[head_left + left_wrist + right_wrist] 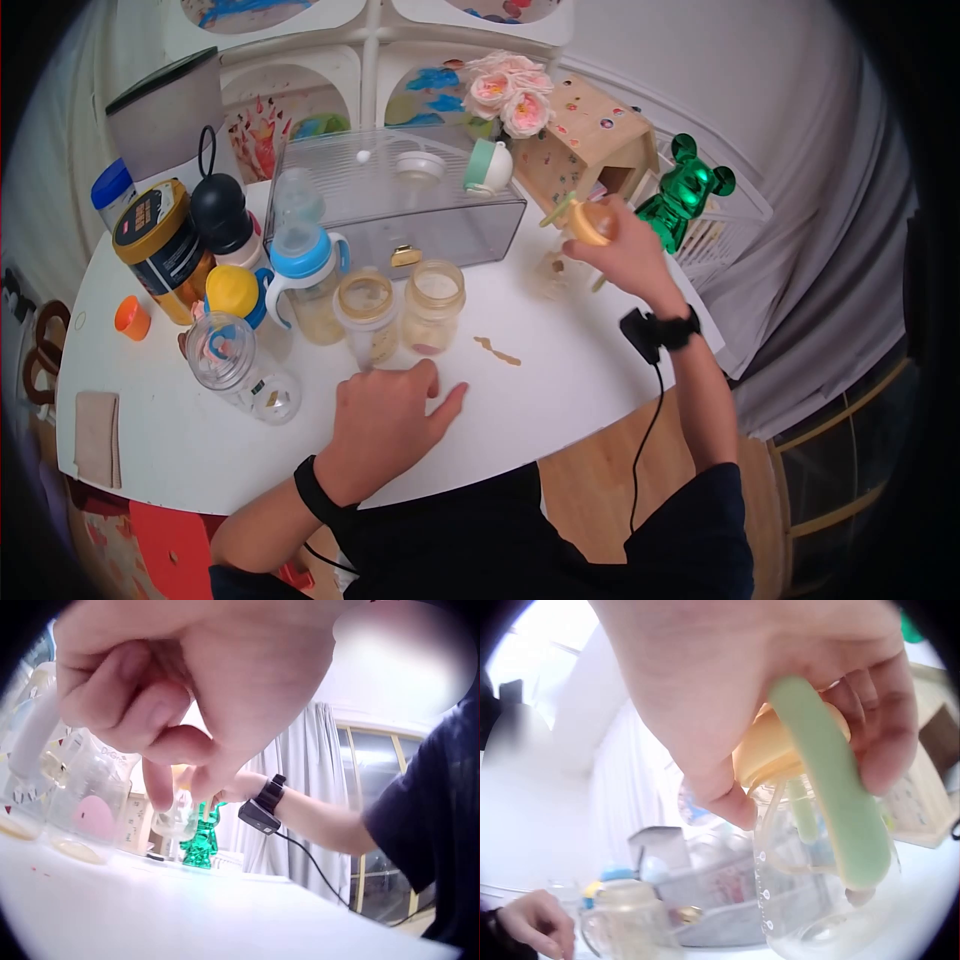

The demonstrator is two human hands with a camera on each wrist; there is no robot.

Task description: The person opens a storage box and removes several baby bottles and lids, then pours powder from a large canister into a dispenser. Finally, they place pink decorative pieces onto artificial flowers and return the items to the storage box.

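Observation:
My right hand (pixel 632 258) grips a baby bottle (pixel 810 900) from above by its yellow collar (pixel 769 746). The bottle has a clear body with printed marks and light green handles (pixel 840 802), and it stands upright at the right of the table. My left hand (pixel 385 428) holds nothing, its fingers loosely curled and its thumb pointing right. Just beyond it are two uncapped bottles: one with a white handle ring (pixel 368 322) and a plain clear one (pixel 433 308).
Left are a blue-topped bottle (pixel 305 255), a clear bottle (pixel 225 352), a gold-lidded tub (pixel 160 240) and an orange cup (pixel 132 318). Behind stands a grey translucent box (pixel 450 232). A wooden house (pixel 590 120) and green bear figure (pixel 685 190) stand right. A tan strip (pixel 497 350) lies mid-table.

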